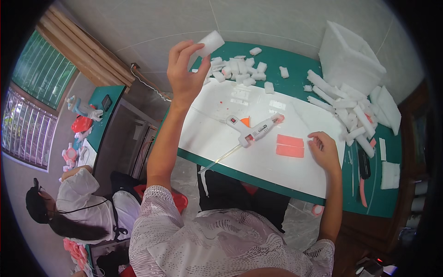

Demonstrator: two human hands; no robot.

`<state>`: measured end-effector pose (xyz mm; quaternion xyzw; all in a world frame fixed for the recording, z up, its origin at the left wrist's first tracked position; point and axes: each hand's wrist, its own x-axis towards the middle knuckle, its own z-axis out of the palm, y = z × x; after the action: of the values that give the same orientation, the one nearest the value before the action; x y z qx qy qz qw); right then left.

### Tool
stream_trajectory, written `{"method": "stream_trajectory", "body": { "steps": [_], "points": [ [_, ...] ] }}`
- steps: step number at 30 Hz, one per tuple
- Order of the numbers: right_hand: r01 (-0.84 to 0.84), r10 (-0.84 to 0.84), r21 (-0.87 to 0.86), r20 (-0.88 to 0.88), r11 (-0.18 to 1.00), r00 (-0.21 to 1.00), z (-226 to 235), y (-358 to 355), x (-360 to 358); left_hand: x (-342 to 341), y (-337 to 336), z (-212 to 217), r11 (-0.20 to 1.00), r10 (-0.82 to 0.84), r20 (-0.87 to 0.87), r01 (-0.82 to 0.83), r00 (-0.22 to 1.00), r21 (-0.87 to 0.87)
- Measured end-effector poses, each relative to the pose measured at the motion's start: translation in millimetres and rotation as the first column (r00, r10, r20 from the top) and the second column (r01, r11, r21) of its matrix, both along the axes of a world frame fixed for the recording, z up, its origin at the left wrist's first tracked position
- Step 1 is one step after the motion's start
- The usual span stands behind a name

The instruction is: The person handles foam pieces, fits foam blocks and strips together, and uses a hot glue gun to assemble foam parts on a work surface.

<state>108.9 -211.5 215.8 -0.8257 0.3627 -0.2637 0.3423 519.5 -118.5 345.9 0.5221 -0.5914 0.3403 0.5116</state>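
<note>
Raised at the far left of the table, my left hand [185, 76] pinches a white foam block [212, 44] between thumb and fingers. My right hand [326, 151] is low over the white board [207, 138], its fingers curled together; whatever they may hold is too small to make out. Just left of it lie two flat pink foam pieces [290, 146], side by side. A white hot glue gun [244, 131] rests on its side mid-board, with a clear glue stick [221, 158] reaching toward the front edge.
Loose white foam pieces [240, 69] lie along the back of the green table [295, 83]. At the right are foam strips [344, 104], a big white foam block [350, 55] and a black-handled cutter [364, 166]. Another person [87, 198] sits at a side table on the left.
</note>
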Motion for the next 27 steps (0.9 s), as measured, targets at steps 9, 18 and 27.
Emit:
{"method": "stream_trajectory", "body": {
  "steps": [9, 18, 27],
  "points": [
    [-0.008, 0.009, -0.019, 0.006, 1.000, 1.000, 0, 0, 0, -15, 13, 3, 0.997, 0.037, 0.179, -0.023, 0.983, -0.078],
    [-0.010, 0.010, -0.018, -0.009, 1.000, 1.000, 3, 1, 2, -12, 14, -1, 0.897, -0.442, -0.247, 0.426, 0.863, -0.118],
    [-0.012, 0.012, -0.018, 0.000, 1.000, 1.000, 0, 2, 1, 0, 20, -8, 0.847, -0.513, -0.409, 0.521, 0.754, -0.103]
  ]
}}
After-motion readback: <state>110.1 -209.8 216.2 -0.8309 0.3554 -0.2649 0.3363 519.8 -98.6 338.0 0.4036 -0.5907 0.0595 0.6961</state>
